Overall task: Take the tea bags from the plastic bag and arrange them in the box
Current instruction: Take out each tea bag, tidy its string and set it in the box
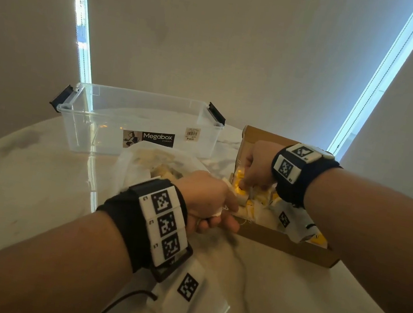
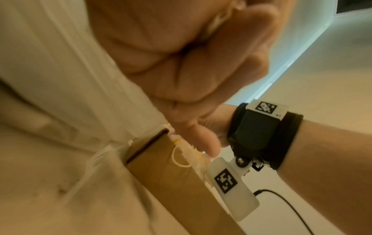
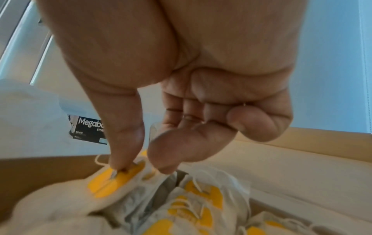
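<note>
An open cardboard box lies at the right and holds several tea bags with yellow tags. My right hand is down inside it. Its thumb and forefinger pinch the top of one tea bag, and the other fingers are curled. My left hand sits at the box's near left corner, closed in a fist round something white, apparently tea bags, with strings hanging out. A crumpled clear plastic bag with more tea bags lies just behind the left hand.
A clear Megabox storage tub with black clips stands at the back, lid off. Everything rests on a round pale marble table whose edge curves away left and right. A wall and window strips stand behind.
</note>
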